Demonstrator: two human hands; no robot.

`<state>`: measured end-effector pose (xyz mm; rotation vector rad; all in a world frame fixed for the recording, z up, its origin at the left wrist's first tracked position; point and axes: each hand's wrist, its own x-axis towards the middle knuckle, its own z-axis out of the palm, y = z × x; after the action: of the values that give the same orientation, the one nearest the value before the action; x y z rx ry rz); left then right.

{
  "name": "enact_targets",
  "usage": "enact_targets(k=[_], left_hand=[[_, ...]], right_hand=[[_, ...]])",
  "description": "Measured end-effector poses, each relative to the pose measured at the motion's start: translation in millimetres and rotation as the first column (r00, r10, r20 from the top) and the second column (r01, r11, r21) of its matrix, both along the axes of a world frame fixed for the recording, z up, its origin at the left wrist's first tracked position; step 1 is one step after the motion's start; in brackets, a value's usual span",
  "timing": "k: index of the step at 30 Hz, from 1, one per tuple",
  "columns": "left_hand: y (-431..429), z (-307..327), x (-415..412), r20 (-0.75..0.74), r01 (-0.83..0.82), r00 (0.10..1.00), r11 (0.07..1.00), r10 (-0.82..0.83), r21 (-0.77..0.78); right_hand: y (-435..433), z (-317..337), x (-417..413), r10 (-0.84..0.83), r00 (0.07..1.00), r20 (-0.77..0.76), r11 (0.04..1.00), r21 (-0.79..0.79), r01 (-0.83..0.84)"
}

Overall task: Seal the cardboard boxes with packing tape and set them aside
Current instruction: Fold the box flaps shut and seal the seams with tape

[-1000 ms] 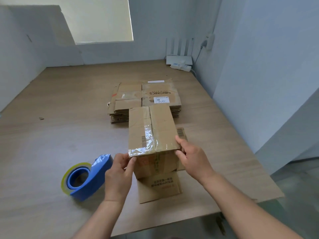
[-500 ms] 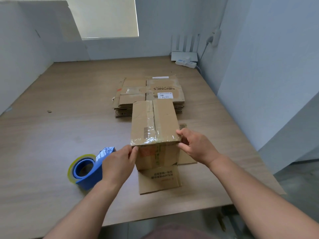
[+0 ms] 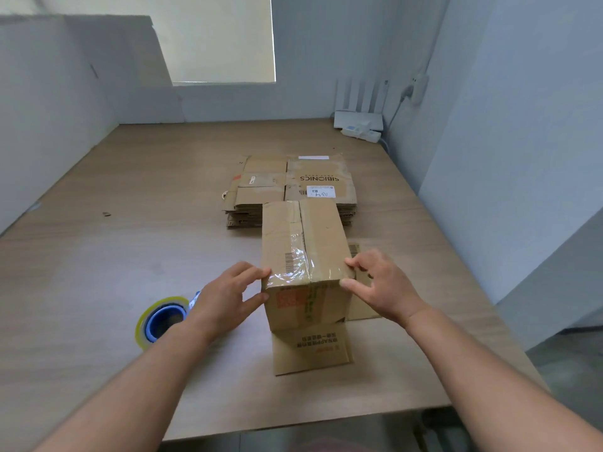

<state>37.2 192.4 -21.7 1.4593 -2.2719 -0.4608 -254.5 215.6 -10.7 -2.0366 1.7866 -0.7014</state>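
Note:
A brown cardboard box [image 3: 321, 243] stands on the wooden table [image 3: 130, 256], its top seam covered with clear tape. Its lower flaps lie flat on the table, one toward me [image 3: 311, 352] and one on the right. My left hand [image 3: 228, 298] touches the box's near left corner with straight fingertips. My right hand [image 3: 381, 285] touches the near right corner, fingers on the top edge and thumb on the front face. A blue tape dispenser [image 3: 160, 321] with a yellowish roll lies just left of my left hand, partly hidden by it.
A stack of flattened cardboard boxes [image 3: 293, 187] lies right behind the standing box. A white router [image 3: 359, 119] and a power strip [image 3: 362, 133] sit in the far right corner by the wall. The table's near edge runs below my forearms.
Both hands stay at the box's near top corners, and their fingers have straightened and spread a little. The box has not moved on the table.

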Motion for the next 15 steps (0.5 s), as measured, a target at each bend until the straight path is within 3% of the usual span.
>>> enact_targets(k=[4, 6, 10, 12, 15], left_hand=[[6, -3, -9, -0.093, 0.046, 0.995, 0.999, -0.047, -0.019], [14, 7, -20, -0.138, 0.097, 0.987, 0.992, -0.084, 0.086], [11, 24, -33, -0.282, -0.018, 0.959, 0.996, 0.042, 0.088], [-4, 29, -38, -0.267, -0.154, 0.950, 0.987, 0.163, 0.056], [-28, 38, -50, -0.160, -0.267, 0.940, 0.941, 0.302, 0.209]], right_hand=[[-4, 13, 22, -0.246, 0.948, 0.201, 0.959, 0.194, 0.208], [-7, 14, 24, -0.310, 0.937, 0.159, 0.936, 0.224, 0.272], [-10, 24, -6, -0.192, 0.980, 0.052, 0.939, 0.300, 0.168], [-6, 32, -22, -0.124, 0.991, 0.058, 0.930, 0.354, 0.095], [0, 32, -40, -0.072, 0.986, 0.149, 0.904, 0.427, 0.001]])
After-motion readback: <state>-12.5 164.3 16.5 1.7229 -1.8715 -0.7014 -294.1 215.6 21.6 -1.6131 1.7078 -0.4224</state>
